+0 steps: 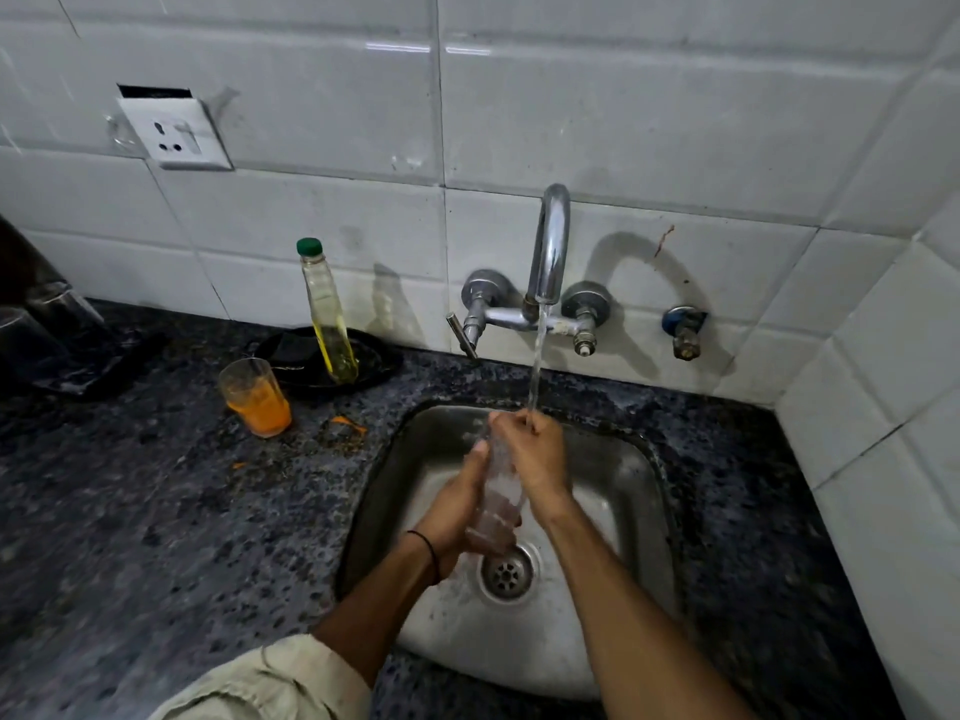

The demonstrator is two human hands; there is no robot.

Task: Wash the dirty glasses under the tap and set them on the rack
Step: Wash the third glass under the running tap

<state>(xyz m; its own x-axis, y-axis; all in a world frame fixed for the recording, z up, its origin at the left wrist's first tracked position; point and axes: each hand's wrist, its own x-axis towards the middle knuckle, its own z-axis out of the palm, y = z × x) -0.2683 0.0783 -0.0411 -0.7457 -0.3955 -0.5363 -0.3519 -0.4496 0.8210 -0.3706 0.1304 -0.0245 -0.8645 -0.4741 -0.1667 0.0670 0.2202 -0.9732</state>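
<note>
Glasses are what this job is about, and one clear glass [496, 491] is in both hands over the steel sink [613, 491]. From big to small: the counter [156, 537] is dark speckled stone, hard and smooth. The wall is shiny white tile. The sink is a rounded metal bowl with a round drain [506, 570] at the bottom. The curved silver tap [550, 241] is running, and a thin stream of water falls onto the top of the glass.

The left hand [460, 511] is curled around the lower part of the glass. The right hand [530, 454] is wrapped around the upper part, near the rim. Both are closed on it.

I think the wet glass is slippery, hard and easy to break on the metal. It looks light. Holding it round the middle with the whole hand seems safest.

A second glass [254, 397] with orange mess inside stands on the counter, left of the sink. Just behind it is a thin bottle [330, 314] with yellow liquid and a green cap.

I cannot see a rack for sure.
</note>
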